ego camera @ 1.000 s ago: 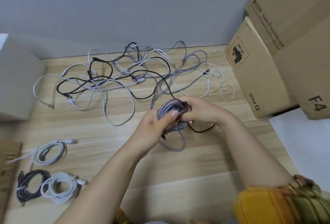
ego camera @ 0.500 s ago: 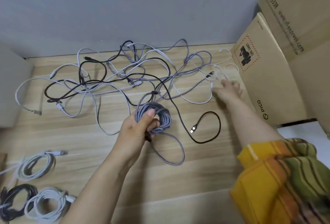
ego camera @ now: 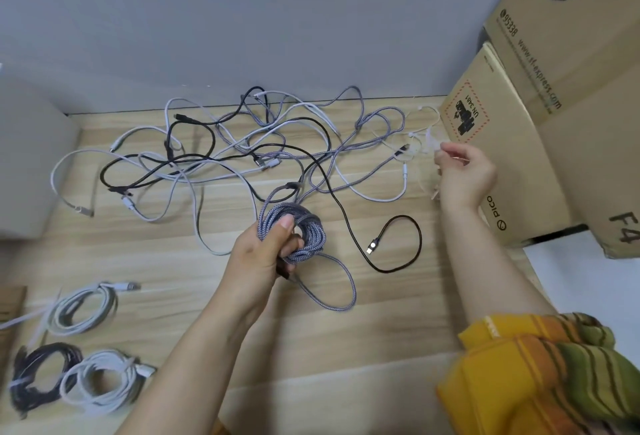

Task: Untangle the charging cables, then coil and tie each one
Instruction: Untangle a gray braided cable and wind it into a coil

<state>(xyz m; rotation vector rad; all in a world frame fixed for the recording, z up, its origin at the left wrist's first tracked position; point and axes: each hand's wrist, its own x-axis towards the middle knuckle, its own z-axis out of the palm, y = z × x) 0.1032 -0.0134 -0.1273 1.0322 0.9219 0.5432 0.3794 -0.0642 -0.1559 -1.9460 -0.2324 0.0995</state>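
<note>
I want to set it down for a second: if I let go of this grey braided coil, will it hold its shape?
Probably not. The grey braided coil is untied, kept together only by the left hand, so its loops would likely spring loose. Its trailing tail lies limp, suggesting a floppy cable.

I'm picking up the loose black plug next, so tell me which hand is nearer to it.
Left. The left hand, gripping the braided grey coil, sits just left of the black plug. The right hand, pinching a white tie, is farther, up by the cardboard box.
</note>
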